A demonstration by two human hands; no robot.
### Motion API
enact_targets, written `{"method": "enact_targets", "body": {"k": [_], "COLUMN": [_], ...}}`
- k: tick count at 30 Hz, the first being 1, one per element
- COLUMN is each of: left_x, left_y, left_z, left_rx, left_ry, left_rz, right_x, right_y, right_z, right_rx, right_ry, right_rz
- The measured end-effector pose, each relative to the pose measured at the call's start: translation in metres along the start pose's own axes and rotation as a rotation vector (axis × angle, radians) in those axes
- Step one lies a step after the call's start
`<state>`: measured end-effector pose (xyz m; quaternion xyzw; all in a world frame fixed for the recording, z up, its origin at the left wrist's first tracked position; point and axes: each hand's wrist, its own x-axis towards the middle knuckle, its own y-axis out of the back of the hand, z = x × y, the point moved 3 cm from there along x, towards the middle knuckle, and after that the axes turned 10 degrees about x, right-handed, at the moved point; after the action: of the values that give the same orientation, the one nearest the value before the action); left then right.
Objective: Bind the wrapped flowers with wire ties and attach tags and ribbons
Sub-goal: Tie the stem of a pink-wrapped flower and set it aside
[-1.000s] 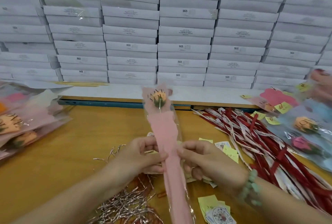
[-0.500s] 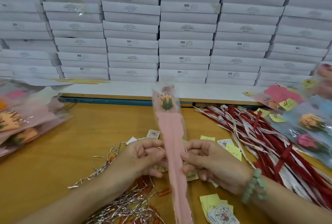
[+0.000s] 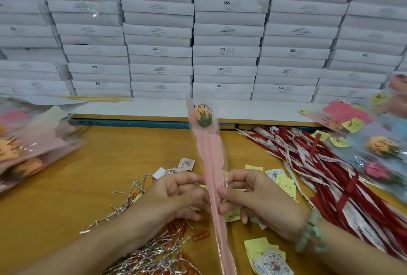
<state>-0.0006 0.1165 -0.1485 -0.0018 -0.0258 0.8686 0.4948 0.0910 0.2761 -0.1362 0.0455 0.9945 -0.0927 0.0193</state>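
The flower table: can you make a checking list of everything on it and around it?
surface: wooden table, yellow-brown, crowded.
job's things: wrapped flower held upright in a pink sleeve; silver wire ties front left; red and white ribbons on the right; printed tags and yellow notes scattered.
clutter: orange paper clips; flower piles at left and right.
grippers: left hand and right hand both pinch the sleeve's middle.
cables: nothing seen.
surroundings: stacked white boxes, some marked SGS.
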Motion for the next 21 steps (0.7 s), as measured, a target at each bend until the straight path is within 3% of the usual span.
{"method": "enact_targets", "body": {"k": [12,21], "left_x": [0.0008,0.0019], "left_y": [0.0006,0.0013], "left_z": [-0.0020,-0.0036], "left_rx": [0.072,0.054], "left_ry": [0.048,0.041], "left_rz": [0.061,0.069], "right_x": [-0.0049,-0.0037], "right_y": [-0.0073,-0.0071], "right_z": [-0.0049,-0.0020], "right_rx": [-0.105,0.107], "right_ry": [0.055,-0.086], "right_rz": [0.026,-0.071]}}
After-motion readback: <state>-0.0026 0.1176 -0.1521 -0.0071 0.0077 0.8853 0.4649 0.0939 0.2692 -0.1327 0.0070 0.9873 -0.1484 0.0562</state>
